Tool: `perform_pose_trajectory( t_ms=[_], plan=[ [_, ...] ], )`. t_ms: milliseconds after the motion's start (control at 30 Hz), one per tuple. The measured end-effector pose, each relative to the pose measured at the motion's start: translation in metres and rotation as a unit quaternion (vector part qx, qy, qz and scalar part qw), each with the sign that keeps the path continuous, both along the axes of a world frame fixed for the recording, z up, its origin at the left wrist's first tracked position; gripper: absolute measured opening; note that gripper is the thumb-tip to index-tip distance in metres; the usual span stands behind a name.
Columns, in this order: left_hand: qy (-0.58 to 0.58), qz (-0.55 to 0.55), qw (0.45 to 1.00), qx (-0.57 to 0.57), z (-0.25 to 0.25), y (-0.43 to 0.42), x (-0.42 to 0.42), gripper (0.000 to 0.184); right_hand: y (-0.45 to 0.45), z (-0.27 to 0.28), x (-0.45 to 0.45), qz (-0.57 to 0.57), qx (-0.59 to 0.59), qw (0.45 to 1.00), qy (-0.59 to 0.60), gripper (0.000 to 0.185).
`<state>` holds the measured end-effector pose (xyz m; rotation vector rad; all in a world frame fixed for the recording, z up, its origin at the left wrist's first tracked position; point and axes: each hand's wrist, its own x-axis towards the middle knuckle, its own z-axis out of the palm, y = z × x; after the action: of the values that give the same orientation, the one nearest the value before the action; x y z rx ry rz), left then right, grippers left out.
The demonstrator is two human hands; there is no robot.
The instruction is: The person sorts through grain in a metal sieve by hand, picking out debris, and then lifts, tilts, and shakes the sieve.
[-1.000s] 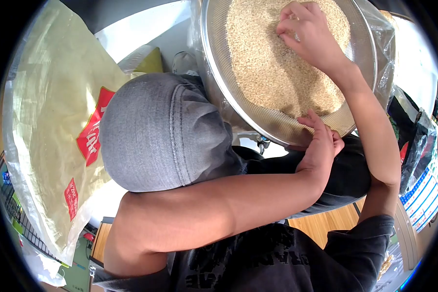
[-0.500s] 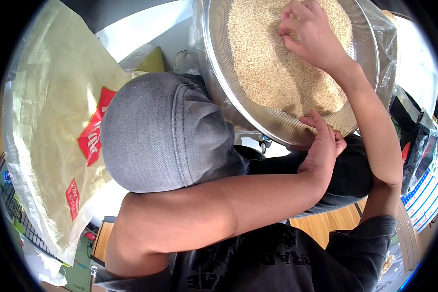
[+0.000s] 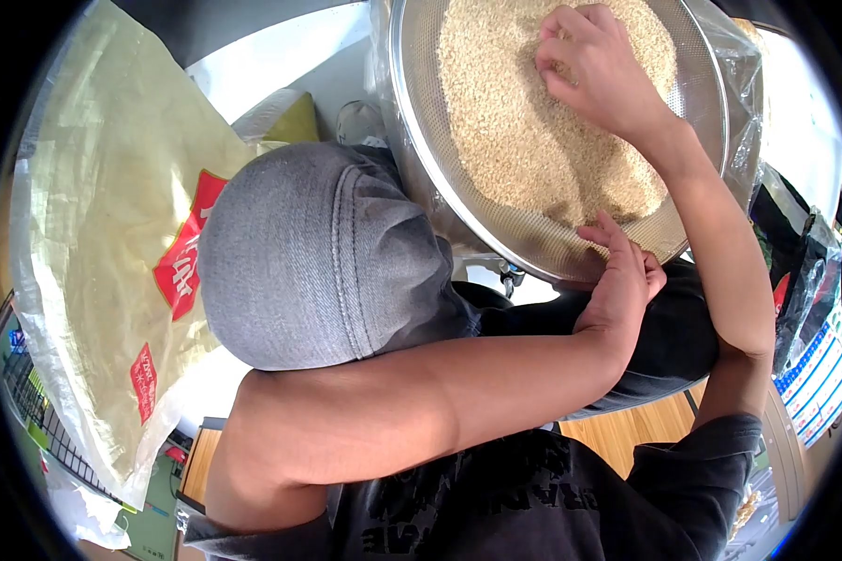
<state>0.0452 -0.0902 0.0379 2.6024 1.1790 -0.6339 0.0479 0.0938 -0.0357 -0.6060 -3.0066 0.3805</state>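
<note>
A large round metal mesh sieve (image 3: pixel 419 107) holds a broad bed of pale tan grain (image 3: pixel 496 112) that looks like rice. Over the upper part of the grain, my right hand (image 3: pixel 601 75) has its fingers bent together in a pinch, their tips close to the grains. Whatever is between those fingertips is hidden. My left hand (image 3: pixel 619 271) rests at the near rim of the sieve, one finger stretched over the mesh to the edge of the grain and the others loosely bent apart. Nothing shows held in it.
Clear plastic sheeting (image 3: pixel 744 84) surrounds the sieve. My knee in grey denim (image 3: pixel 281 262) is just left of it. A large translucent yellowish bag (image 3: pixel 94 234) with red labels stands at the left. Blue-and-white packaging (image 3: pixel 817 379) and dark bags are at the right.
Both hands stay almost in place, with the right fingers curled slightly more. The knee and the yellowish bag have shifted a little to the right in view.
</note>
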Motion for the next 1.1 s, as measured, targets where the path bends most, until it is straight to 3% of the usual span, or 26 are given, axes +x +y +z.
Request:
perform_pose_trajectory(
  t_ms=[133, 200, 267, 333, 367, 467, 533, 600, 767, 867, 933, 967, 1033, 1100],
  plan=[
    [-0.013, -0.022, 1.000, 0.010, -0.008, -0.002, 0.004, 0.046, 0.013, 0.013, 0.011, 0.004, -0.021, 0.999, -0.025, 0.017],
    [-0.010, -0.003, 1.000, 0.022, -0.010, -0.003, 0.007, 0.044, 0.023, 0.026, 0.029, -0.122, -0.056, 0.991, 0.020, 0.011],
    [0.008, 0.032, 0.999, 0.035, -0.005, -0.003, 0.008, 0.039, 0.044, 0.039, 0.059, -0.126, -0.021, 0.991, 0.032, 0.011],
    [0.006, 0.048, 0.998, 0.037, -0.005, -0.003, 0.010, 0.036, 0.053, 0.047, 0.095, -0.287, -0.005, 0.957, 0.047, 0.025],
    [-0.007, 0.047, 0.999, 0.023, -0.002, 0.000, 0.008, 0.034, 0.065, 0.041, 0.119, -0.340, -0.046, 0.935, 0.095, 0.025],
    [-0.017, 0.050, 0.999, 0.016, 0.003, 0.001, 0.002, 0.035, 0.071, 0.040, 0.171, -0.456, -0.029, 0.886, 0.076, 0.024],
    [-0.015, 0.040, 0.999, 0.013, 0.005, 0.003, 0.002, 0.035, 0.069, 0.036, 0.197, -0.453, -0.017, 0.887, 0.086, 0.024],
    [-0.007, 0.044, 0.999, 0.015, 0.005, 0.002, 0.002, 0.035, 0.064, 0.035, 0.209, -0.521, -0.022, 0.853, 0.040, 0.026],
    [-0.015, 0.046, 0.999, 0.021, 0.003, 0.003, 0.001, 0.035, 0.062, 0.032, 0.201, -0.489, 0.027, 0.864, 0.117, 0.029],
    [-0.009, 0.060, 0.998, 0.014, 0.004, 0.002, 0.003, 0.035, 0.053, 0.041, 0.160, -0.414, 0.073, 0.899, 0.127, 0.030],
    [-0.003, 0.051, 0.999, 0.000, 0.006, 0.003, 0.004, 0.035, 0.044, 0.042, 0.124, -0.402, -0.132, 0.889, 0.172, 0.031],
    [-0.010, 0.059, 0.998, 0.003, 0.005, 0.003, 0.005, 0.035, 0.044, 0.034, 0.109, -0.398, -0.134, 0.891, 0.172, 0.031],
    [-0.004, 0.051, 0.999, 0.011, 0.004, 0.002, 0.005, 0.035, 0.040, 0.015, 0.082, -0.359, -0.358, 0.831, 0.228, 0.033],
    [0.003, 0.042, 0.999, 0.018, 0.002, 0.001, 0.005, 0.035, 0.045, 0.004, 0.055, -0.371, -0.379, 0.819, 0.218, 0.033]
  ],
)
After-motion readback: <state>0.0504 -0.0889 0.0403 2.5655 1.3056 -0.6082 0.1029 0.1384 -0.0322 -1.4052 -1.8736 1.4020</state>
